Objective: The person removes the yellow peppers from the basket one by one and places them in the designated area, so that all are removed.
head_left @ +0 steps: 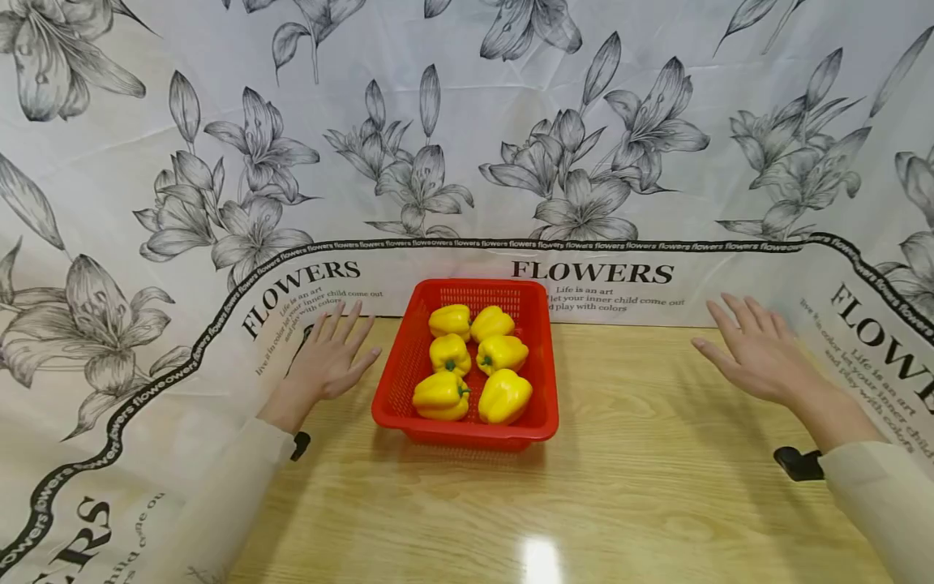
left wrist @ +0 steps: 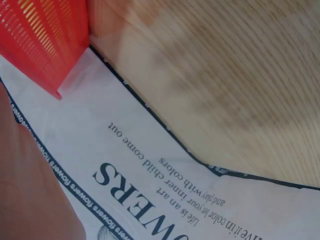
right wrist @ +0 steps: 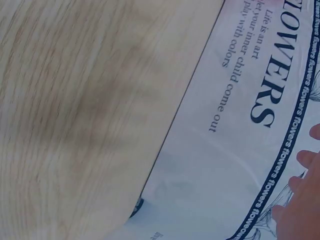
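Observation:
A red plastic basket (head_left: 543,357) with slotted walls stands at the back of the table, and several yellow bell peppers (head_left: 505,397) lie in it. To the basket's left, my left hand (head_left: 328,357) is held with straight, spread fingers and holds nothing. My right hand (head_left: 759,353) is well to the right of the basket, its fingers also straight and spread, with nothing in it. In the left wrist view the basket wall (left wrist: 50,40) shows at the upper left, beside part of the left hand (left wrist: 35,185). Fingers of the right hand (right wrist: 302,200) appear at the right wrist view's edge.
A white cloth (head_left: 452,195) printed with black lilies and lettering hangs behind the table and along both sides. The wooden table (head_left: 620,478) extends in front of the basket and to its right. Dark wrist mounts (head_left: 799,464) sit under the sleeves.

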`<action>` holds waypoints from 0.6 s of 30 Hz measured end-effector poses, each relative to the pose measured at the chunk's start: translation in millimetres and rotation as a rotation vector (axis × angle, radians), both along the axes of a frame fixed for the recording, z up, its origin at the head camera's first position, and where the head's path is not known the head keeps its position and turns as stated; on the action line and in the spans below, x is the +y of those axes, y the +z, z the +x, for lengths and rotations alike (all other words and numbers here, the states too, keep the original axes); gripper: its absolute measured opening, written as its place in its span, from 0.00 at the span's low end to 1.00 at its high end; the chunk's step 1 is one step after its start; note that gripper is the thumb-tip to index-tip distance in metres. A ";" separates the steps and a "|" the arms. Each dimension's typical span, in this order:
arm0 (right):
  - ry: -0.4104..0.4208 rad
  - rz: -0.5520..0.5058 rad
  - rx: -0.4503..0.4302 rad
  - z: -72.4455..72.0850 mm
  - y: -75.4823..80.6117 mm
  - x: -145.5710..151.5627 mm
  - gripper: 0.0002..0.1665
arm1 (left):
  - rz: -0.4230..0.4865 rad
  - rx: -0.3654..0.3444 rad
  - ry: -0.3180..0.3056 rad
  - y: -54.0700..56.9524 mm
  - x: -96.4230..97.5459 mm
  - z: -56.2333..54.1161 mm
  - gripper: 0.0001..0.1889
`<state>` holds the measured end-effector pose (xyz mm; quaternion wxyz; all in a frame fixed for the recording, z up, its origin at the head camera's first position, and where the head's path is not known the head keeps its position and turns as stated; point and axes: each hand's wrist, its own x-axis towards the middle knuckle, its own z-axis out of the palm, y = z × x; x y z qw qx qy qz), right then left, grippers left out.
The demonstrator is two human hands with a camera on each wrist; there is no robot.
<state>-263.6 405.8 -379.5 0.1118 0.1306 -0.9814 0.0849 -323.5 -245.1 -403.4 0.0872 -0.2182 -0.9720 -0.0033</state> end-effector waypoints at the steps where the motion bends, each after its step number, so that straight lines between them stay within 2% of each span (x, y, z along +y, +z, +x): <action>1: 0.007 -0.016 0.002 1.2 1.2 -2.9 0.46 | -0.006 0.003 0.002 0.9 1.2 0.9 0.37; 7: 0.047 -0.091 0.007 8.8 4.8 -19.7 0.47 | -0.001 -0.002 -0.008 6.4 6.4 9.6 0.37; 14: 0.086 -0.175 -0.046 20.9 10.0 -46.1 0.48 | -0.010 0.009 -0.011 2.1 5.6 18.8 0.38; 18: 0.104 -0.218 -0.041 28.6 15.1 -55.1 0.47 | -0.007 0.001 -0.025 2.7 7.8 21.4 0.38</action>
